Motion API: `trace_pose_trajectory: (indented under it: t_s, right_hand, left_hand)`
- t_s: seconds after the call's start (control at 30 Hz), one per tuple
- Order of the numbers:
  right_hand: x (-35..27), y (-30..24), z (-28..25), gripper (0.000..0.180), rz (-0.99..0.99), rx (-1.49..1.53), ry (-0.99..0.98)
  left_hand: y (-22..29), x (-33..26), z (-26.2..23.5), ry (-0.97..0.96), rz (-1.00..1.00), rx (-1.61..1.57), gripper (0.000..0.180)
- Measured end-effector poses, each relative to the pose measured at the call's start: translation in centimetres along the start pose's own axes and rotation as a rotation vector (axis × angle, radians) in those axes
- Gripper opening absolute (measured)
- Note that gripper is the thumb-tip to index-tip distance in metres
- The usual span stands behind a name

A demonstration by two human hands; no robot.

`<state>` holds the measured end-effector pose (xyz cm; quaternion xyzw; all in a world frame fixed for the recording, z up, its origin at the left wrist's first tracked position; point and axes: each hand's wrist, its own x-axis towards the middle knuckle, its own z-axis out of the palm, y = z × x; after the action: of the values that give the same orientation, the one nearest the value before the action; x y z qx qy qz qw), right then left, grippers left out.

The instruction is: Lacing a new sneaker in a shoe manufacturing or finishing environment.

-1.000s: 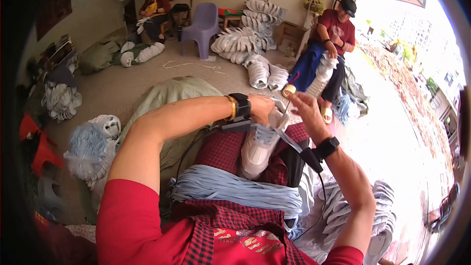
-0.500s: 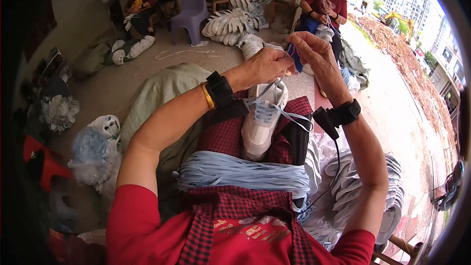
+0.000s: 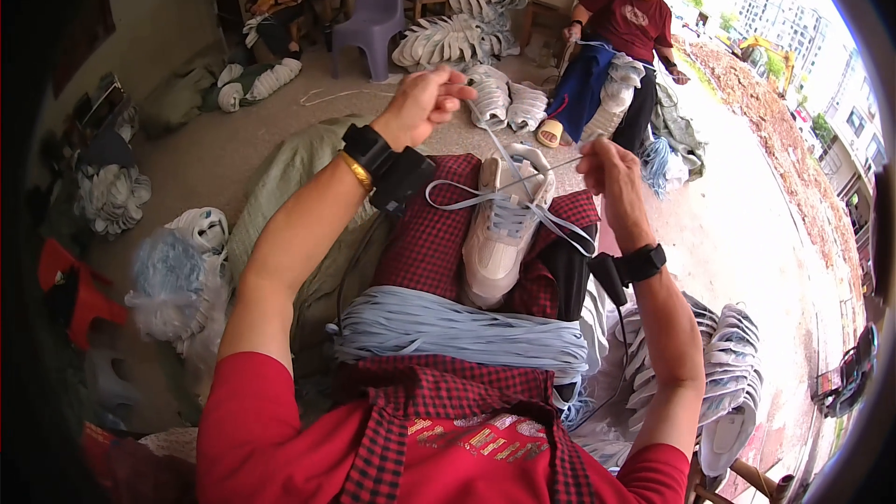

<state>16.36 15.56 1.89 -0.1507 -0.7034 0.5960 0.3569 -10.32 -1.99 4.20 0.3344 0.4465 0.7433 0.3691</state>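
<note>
Two hands pinch one pale blue lace [image 3: 523,194]: the left hand [image 3: 425,105] closes on an end raised high, the right hand [image 3: 607,168] grips the other end beside the white sneaker [image 3: 499,233]. That sneaker rests on the person's lap, above a bundle of blue laces [image 3: 457,331].

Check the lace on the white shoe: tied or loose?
Loose. The lace runs untied from the shoe, one end pulled up by the left hand, the other by the right hand.
</note>
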Motion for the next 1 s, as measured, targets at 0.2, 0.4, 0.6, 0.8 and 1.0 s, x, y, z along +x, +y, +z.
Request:
trace_pose_trajectory:
  t_s: [0.2, 0.4, 0.6, 0.8, 1.0]
  right_hand:
    - [0.7, 2.1, -14.2, 0.028, 0.068, 0.127, 0.472]
    - [-0.3, 3.0, -16.1, 0.030, 0.128, 0.012, 0.449]
    - [1.4, 3.5, -19.2, 0.031, 0.105, -0.058, 0.563]
    - [1.6, 2.3, -24.7, 0.032, 0.037, -0.135, 0.755]
    - [0.5, 3.2, -18.9, 0.052, 0.567, -0.730, 0.224]
  left_hand:
    - [0.0, -1.2, -16.6, 0.592, 0.174, -0.022, 0.030]
    - [-1.2, -0.5, -19.4, 0.773, 0.123, 0.130, 0.040]
    - [0.5, -1.2, -24.2, 0.861, 0.269, 0.208, 0.047]
    - [1.6, -0.7, -23.4, 0.889, 0.298, 0.272, 0.047]
    - [-0.7, -1.3, -15.0, 0.655, -0.044, 0.723, 0.067]
